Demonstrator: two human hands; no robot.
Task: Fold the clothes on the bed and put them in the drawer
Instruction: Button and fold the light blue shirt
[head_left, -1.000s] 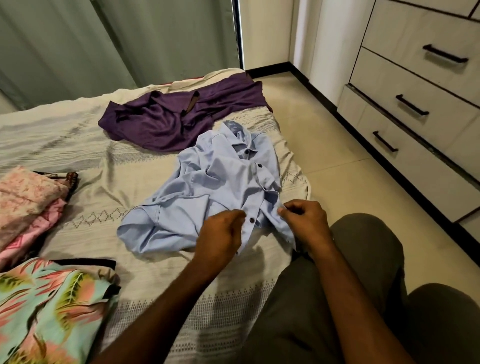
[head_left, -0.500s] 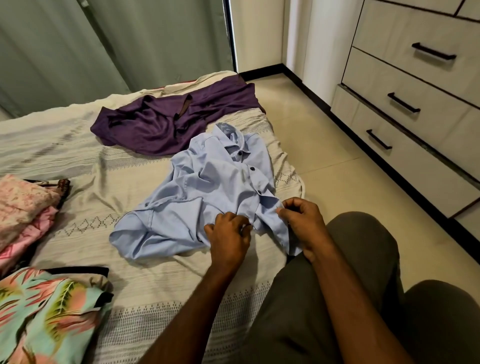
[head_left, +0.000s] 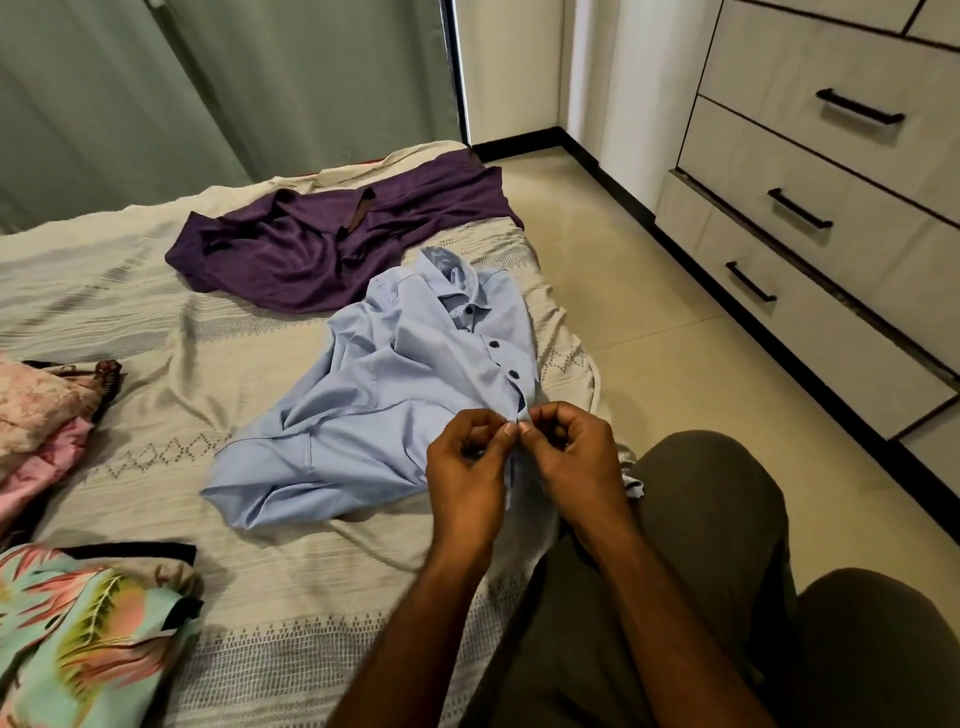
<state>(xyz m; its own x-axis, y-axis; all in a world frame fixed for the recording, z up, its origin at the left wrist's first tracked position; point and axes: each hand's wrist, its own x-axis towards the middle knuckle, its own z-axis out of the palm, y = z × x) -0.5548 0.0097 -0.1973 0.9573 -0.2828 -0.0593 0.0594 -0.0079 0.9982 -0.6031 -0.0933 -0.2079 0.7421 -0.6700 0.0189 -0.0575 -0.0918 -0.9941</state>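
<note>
The bed (head_left: 156, 312), covered in a pale patterned sheet, is the only working surface, and its right edge drops to the tiled floor (head_left: 649, 364) just beside the light blue button-up shirt (head_left: 395, 405), so the largest risk is that a tug toward the person drags the hem and right side of the shirt off the mattress; a corner already hangs past the edge near the knee. The dresser (head_left: 831, 218) stands across the floor with all 3 visible drawers closed, so no drawer is ready to receive anything, and the strip of floor between bed and dresser looks narrow for pulling 1 out while seated. The purple garment (head_left: 311, 249) lies rumpled just beyond the shirt collar, close enough to catch when the shirt is spread flat. To the left, well apart, a pink floral garment (head_left: 36, 410) and a tropical print garment (head_left: 83, 639) take up that side, leaving open sheet only between them and the shirt. The shirt itself is bunched and creased, so folding over those wrinkles would set them. The left hand (head_left: 467, 467) and right hand (head_left: 576, 457) meet at the lower placket, fingers curled and thumbs pinching the cloth, apparently at a button; a slipped pinch would leave the front gaping and the fold crooked.
</note>
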